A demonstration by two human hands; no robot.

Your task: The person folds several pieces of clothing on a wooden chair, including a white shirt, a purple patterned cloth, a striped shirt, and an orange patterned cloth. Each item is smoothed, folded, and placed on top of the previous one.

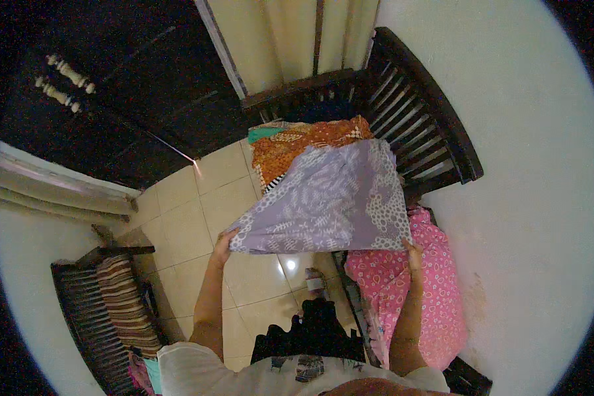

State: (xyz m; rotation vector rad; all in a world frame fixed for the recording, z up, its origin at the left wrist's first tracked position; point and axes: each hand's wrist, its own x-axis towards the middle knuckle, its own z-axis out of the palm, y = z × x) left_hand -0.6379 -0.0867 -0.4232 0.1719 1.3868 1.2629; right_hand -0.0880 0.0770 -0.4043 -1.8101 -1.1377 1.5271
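A lilac patterned cloth (321, 198) with white leaf and dotted motifs stretches between my two hands. My left hand (222, 247) grips its near left corner, over the tiled floor. At the near right corner, my right hand (413, 252) holds the same cloth above a pink floral cloth (435, 287). The near edge hangs almost straight from hand to hand. Toward its far side the lilac cloth overlaps an orange-brown batik cloth (277, 158), and whether it rests on it cannot be told. A green fabric piece (265, 134) shows at the batik cloth's far left.
A dark wooden slatted bench (425, 119) stands in the far right corner against the walls. At lower left, another slatted bench (79, 307) carries a brown striped cloth (126, 302). Dark double doors (128, 99) with pale handles stand at upper left. Cream tiles (178, 213) cover the floor.
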